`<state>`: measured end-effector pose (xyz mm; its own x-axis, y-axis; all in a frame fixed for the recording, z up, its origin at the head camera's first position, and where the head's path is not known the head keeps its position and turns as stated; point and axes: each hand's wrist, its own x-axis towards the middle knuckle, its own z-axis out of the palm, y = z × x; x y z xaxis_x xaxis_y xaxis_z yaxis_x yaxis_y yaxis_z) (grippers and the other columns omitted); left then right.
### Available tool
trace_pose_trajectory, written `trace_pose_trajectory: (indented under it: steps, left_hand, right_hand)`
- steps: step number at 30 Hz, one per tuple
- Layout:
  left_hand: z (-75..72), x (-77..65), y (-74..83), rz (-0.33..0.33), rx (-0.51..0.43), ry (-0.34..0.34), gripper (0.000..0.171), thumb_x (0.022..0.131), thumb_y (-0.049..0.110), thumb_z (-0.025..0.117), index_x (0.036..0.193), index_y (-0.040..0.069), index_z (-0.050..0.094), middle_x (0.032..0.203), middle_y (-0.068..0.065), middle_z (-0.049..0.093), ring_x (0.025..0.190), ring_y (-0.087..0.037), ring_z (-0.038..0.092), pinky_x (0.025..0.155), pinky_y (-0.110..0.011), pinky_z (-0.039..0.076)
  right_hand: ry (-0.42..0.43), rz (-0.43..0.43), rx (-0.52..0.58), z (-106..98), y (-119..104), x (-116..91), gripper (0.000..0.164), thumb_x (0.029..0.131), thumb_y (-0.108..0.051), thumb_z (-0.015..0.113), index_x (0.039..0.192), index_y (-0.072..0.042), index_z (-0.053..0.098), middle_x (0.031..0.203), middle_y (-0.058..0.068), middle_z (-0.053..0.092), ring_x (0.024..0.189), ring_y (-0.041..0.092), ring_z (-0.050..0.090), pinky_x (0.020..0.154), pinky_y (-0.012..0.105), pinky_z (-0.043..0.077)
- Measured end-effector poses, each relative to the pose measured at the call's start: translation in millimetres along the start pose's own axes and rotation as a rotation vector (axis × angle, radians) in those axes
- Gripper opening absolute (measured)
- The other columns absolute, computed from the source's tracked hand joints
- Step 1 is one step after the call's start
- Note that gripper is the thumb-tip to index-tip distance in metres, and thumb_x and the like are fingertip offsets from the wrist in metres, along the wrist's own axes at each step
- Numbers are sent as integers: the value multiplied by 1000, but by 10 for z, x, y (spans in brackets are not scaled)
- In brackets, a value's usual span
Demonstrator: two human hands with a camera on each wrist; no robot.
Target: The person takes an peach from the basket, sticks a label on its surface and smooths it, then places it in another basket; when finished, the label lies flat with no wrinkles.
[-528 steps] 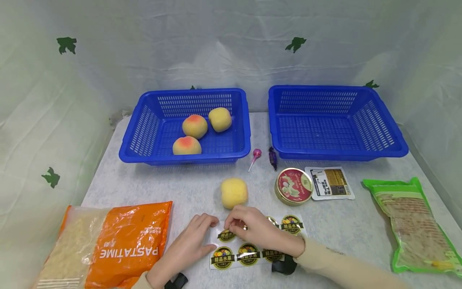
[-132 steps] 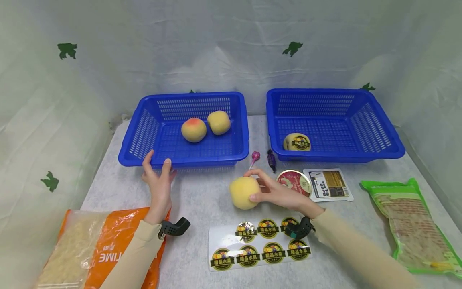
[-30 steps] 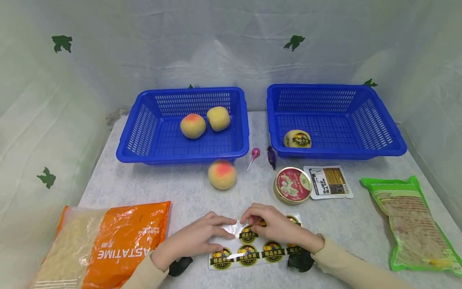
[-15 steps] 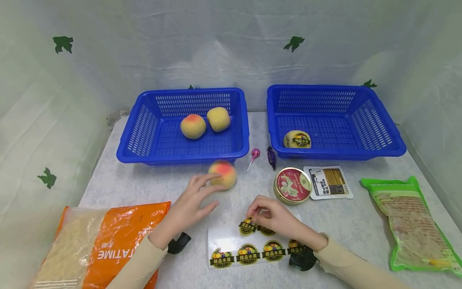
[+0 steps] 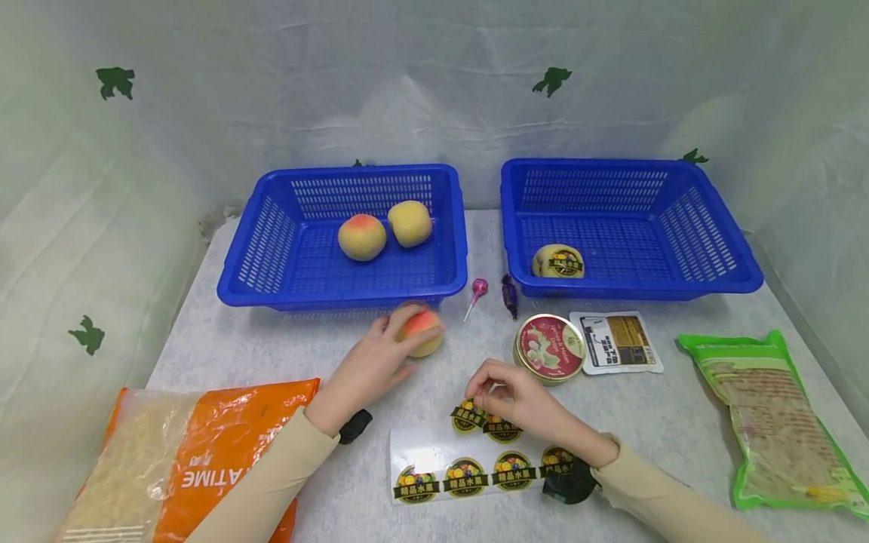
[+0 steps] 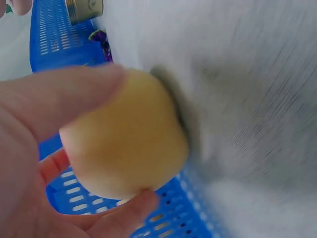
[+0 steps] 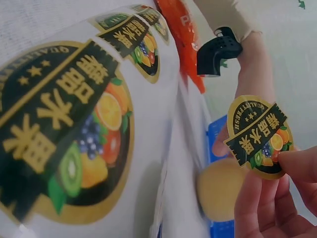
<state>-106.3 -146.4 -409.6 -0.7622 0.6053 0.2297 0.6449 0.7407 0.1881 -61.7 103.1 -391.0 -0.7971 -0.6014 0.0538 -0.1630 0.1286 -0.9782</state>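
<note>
In the head view my left hand reaches to a peach on the table, just in front of the left basket. The left wrist view shows thumb and fingers curved around that yellow, red-topped peach. Between thumb and fingertips, my right hand pinches a round black-and-gold fruit sticker. Its printed face, with a dark banner and colourful fruit, shows in the right wrist view. Below it lies the glossy sticker sheet, its upper left bare and several stickers still on it, partly hidden by my right hand.
The left blue basket holds two peaches; the right one holds a peach with a sticker. Between baskets and sheet lie a lollipop, a purple-wrapped candy, a round tin and a flat packet. Food bags flank both sides.
The right hand has lifted a sticker off the sheet. The left hand has moved from the sheet up to the peach. Earlier, another peach went into the right basket bearing a sticker.
</note>
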Motion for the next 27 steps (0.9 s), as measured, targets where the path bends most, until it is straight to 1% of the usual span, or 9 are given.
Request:
trace_pose_trajectory:
  steps: [2, 5, 11, 14, 17, 19, 22, 24, 27]
  left_hand:
    - [-1, 6, 10, -10, 19, 8, 66, 76, 5, 69, 131, 32, 45, 137, -7, 28, 83, -35, 47, 58, -33, 48]
    - [-11, 4, 2, -26, 43, 18, 61, 76, 6, 70, 126, 35, 50, 135, -8, 29, 79, -32, 46, 53, -30, 46]
    - [-34, -41, -14, 5, 16, 4, 56, 76, 16, 72, 124, 35, 51, 138, -4, 32, 85, -33, 51, 67, -38, 50]
    - [-33, -60, 15, 25, -143, -13, 55, 78, 21, 70, 126, 34, 48, 139, -4, 31, 100, -30, 51, 79, -39, 48]
    - [-29, -63, 65, 9, -388, -25, 53, 81, 24, 67, 128, 31, 45, 138, -5, 28, 110, -22, 46, 86, -35, 44]
    - [-28, -60, 103, -21, -563, -37, 53, 82, 23, 66, 129, 30, 43, 138, -4, 26, 113, -19, 44, 84, -31, 46]
    - [-9, -55, 153, -63, -755, -67, 53, 83, 22, 65, 129, 28, 40, 137, -4, 25, 116, -20, 40, 80, -27, 48]
    - [19, -54, 185, -90, -820, -92, 53, 83, 22, 64, 129, 27, 39, 136, -2, 24, 115, -20, 40, 78, -25, 48]
    - [73, -53, 225, -112, -835, -108, 51, 85, 24, 62, 130, 27, 37, 135, 1, 25, 113, -19, 41, 76, -24, 48]
  right_hand:
    - [12, 22, -8, -4, -22, 2, 9, 84, 7, 55, 88, 1, 60, 86, 12, 58, 78, 21, 53, 63, 28, 49]
    - [23, 42, -11, -10, -35, 1, 9, 84, 7, 55, 88, 1, 60, 85, 11, 58, 79, 23, 53, 64, 28, 49]
    - [29, 37, -7, -40, 1, -5, 9, 84, 7, 54, 89, 1, 60, 86, 13, 58, 78, 23, 54, 64, 28, 49]
    - [40, 17, -19, -71, 87, 4, 12, 84, 7, 55, 90, -1, 60, 86, 10, 58, 78, 21, 54, 63, 29, 49]
    - [60, 3, -33, -110, 175, 28, 13, 84, 6, 55, 90, -4, 61, 86, 7, 59, 78, 18, 54, 64, 29, 50]
    - [78, -4, -37, -136, 209, 47, 13, 85, 4, 56, 91, -5, 61, 87, 5, 59, 79, 17, 54, 65, 29, 50]
    - [101, -24, -43, -168, 203, 81, 10, 86, 1, 56, 91, -5, 62, 87, 5, 59, 79, 17, 54, 65, 29, 50]
    - [111, -32, -48, -184, 170, 105, 10, 86, 1, 56, 92, -5, 62, 87, 5, 59, 79, 18, 54, 66, 29, 50]
    - [115, -37, -62, -201, 111, 149, 10, 86, 1, 56, 91, -6, 62, 88, 4, 59, 78, 17, 55, 65, 29, 50]
